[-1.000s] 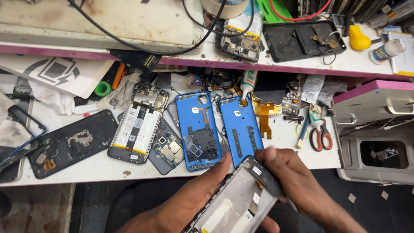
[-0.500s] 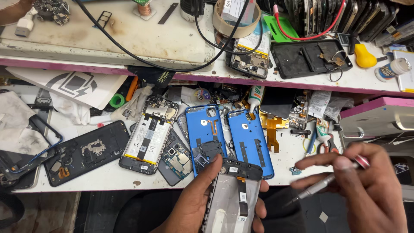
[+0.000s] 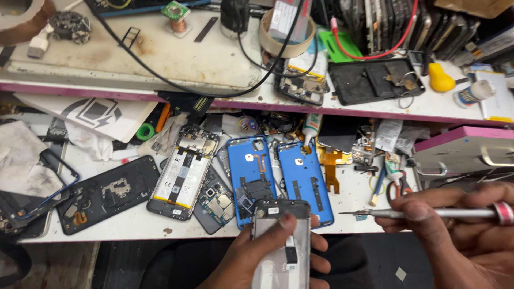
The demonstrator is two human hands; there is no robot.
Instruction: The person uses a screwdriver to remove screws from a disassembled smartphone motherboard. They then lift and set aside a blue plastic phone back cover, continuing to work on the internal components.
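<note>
- Left hand (image 3: 267,251) wrapped around a grey phone frame (image 3: 281,241), thumb across its face, held at the near edge of the white bench (image 3: 348,208).
- Right hand (image 3: 460,235) pinched shut on a slim screwdriver (image 3: 423,213) (tip pointing left), just right of the frame, not touching it.

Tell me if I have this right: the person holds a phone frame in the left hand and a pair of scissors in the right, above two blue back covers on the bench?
Not quite. In the head view the right hand holds a slim silver screwdriver, not scissors. The left hand does hold the phone frame, and the two blue back covers lie on the bench just beyond it.
</note>
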